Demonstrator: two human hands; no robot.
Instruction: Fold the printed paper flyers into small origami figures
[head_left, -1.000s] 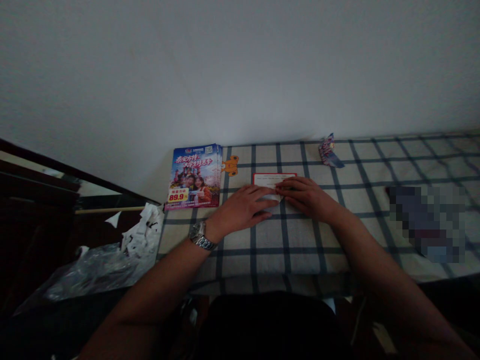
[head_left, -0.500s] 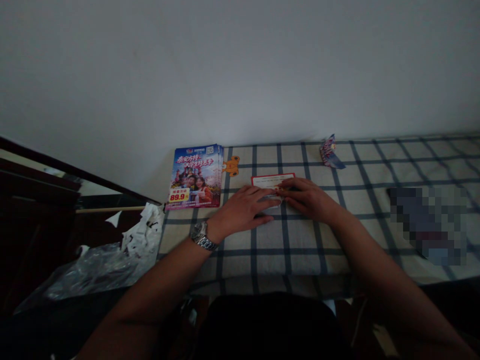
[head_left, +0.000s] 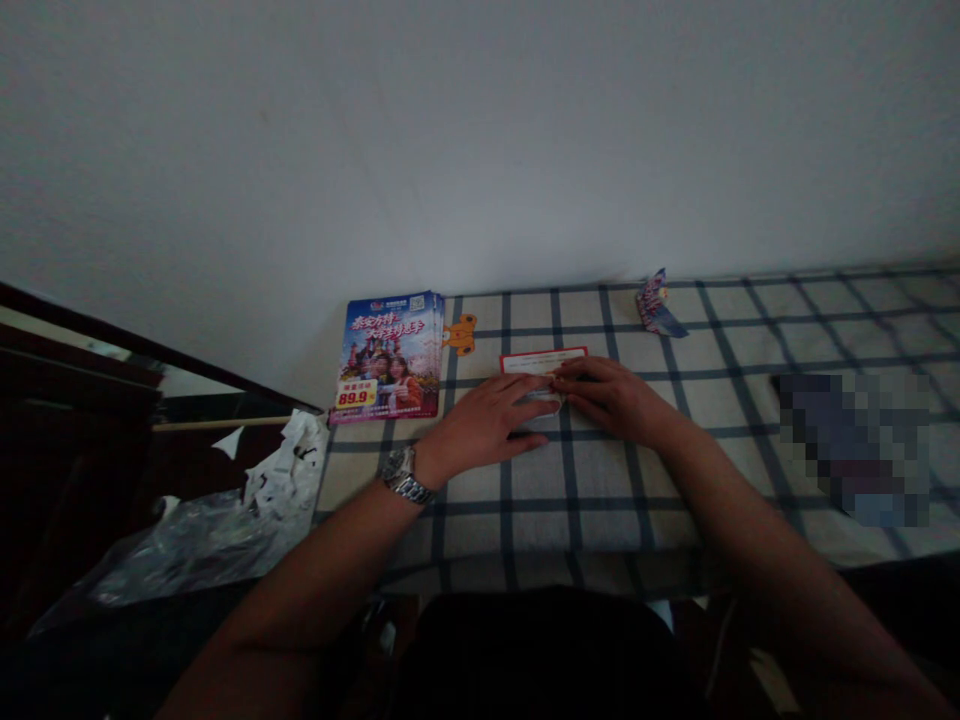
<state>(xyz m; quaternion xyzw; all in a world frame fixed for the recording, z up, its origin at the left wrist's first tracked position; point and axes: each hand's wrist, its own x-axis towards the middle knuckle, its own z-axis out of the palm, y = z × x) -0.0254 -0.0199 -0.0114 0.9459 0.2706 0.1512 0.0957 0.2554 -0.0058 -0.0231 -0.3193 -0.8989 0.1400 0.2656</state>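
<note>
A white card with a red border (head_left: 541,362) lies flat on the checked tablecloth (head_left: 742,330), its lower part under my fingers. My left hand (head_left: 484,418) comes in from the left with a metal wristwatch (head_left: 403,473) on its wrist. My right hand (head_left: 611,398) comes in from the right, and its fingertips meet those of my left hand on the card. A folded white edge of paper (head_left: 544,400) shows between the hands. The card's lower part is hidden.
A stack of colourful leaflets (head_left: 388,355) stands at the cloth's left end, next to an orange cartoon cutout (head_left: 460,334). A small folded leaflet (head_left: 655,305) sits at the back. A pixelated object (head_left: 851,450) lies right. Crumpled plastic (head_left: 202,545) and torn paper (head_left: 289,465) lie off the left edge.
The card has shifted slightly left under my fingers. My hands stay close together on it, with only small finger movement.
</note>
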